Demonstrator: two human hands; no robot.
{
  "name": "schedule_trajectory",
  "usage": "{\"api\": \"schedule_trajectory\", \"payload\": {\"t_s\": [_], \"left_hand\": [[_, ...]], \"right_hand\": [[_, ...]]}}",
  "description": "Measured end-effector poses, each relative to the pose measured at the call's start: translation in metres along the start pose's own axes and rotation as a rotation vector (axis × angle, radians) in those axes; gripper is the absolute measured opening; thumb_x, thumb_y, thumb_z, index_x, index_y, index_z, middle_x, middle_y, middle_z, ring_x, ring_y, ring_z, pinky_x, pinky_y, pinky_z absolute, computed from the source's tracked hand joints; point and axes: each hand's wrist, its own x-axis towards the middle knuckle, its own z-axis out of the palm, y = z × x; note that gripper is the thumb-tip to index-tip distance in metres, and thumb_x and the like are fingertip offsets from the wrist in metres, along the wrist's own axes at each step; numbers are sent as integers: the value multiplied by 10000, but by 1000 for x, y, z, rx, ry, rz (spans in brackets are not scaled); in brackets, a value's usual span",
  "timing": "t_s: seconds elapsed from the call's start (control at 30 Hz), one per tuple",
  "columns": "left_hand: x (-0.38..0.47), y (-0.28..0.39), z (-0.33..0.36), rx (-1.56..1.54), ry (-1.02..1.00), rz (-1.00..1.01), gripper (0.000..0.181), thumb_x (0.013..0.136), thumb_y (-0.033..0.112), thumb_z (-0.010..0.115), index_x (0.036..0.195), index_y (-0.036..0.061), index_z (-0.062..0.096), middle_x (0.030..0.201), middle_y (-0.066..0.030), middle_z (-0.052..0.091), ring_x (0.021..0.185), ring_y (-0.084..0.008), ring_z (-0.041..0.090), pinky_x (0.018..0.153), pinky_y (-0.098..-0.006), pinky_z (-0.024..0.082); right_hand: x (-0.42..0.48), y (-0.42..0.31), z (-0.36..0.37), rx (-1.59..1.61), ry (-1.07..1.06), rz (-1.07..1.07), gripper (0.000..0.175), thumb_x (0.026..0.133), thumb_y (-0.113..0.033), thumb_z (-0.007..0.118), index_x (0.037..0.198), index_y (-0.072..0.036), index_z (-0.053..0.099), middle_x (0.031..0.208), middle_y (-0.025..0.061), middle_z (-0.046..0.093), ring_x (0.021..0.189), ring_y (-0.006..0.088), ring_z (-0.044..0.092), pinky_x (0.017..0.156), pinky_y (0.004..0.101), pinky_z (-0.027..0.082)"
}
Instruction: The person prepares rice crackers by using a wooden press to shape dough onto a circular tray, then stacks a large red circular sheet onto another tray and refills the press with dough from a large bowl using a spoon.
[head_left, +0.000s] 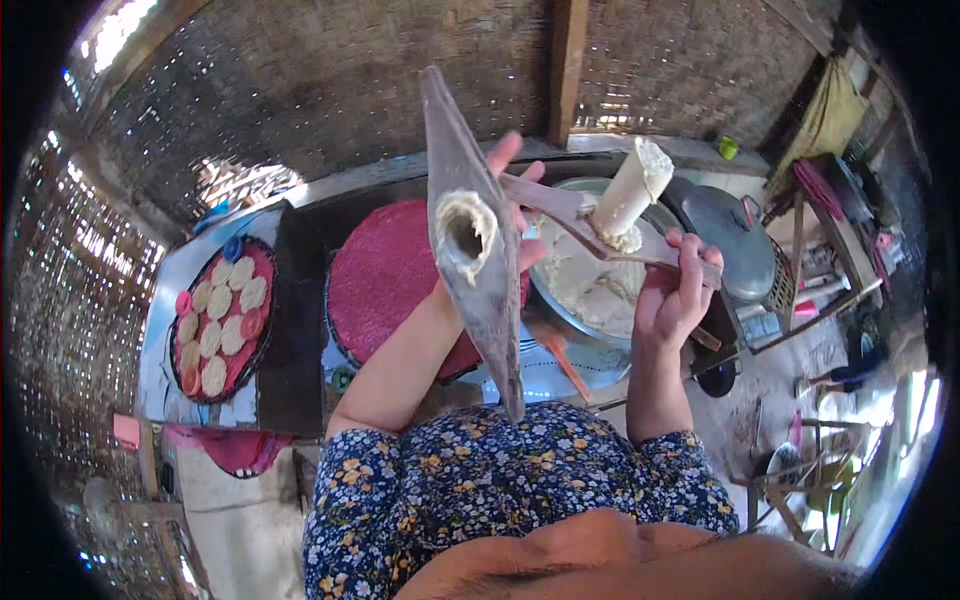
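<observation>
My left hand (521, 195) is partly hidden behind a long wooden press piece (476, 300), with its fingers around it or spread beside it. A hollow tube (469, 232), its rim smeared with pale dough, opens in that piece. My right hand (682, 289) grips the end of a second wooden piece (667, 251), which carries a pale dough-coated cylinder (634, 191). Behind and below it stands a large metal basin (577, 322) of pale dough (589, 274). A round tray with a pink mesh surface (382, 277) lies left of the basin, partly under my left forearm.
At the left, another pink tray (244, 330) holds several pale dough discs (219, 301) and colored rings. A lidded metal pot (727, 240) stands right of the basin. An orange spatula-like tool (568, 364) lies before the basin. A woven wall (360, 75) rises behind the table.
</observation>
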Motion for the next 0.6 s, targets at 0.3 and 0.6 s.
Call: {"api": "schedule_trajectory", "payload": {"t_s": [0.3,0.6], "left_hand": [[-20,2,9,-33,223,65,230,734,56,623,891,151,485,1397,-47,115,1245,-354,245,956,-542,298],[-44,39,-20,40,173,-20,268,718,-32,617,925,94,502,1040,-32,455,1018,-295,509,792,-410,482]], "right_hand": [[-14,4,-13,61,98,56,186,814,-40,523,909,-159,416,847,34,539,862,190,545,531,271,463],[7,-3,-131,-1908,-729,-57,366,715,-261,651,989,-52,530,1078,122,518,1067,275,459,920,448,322]]}}
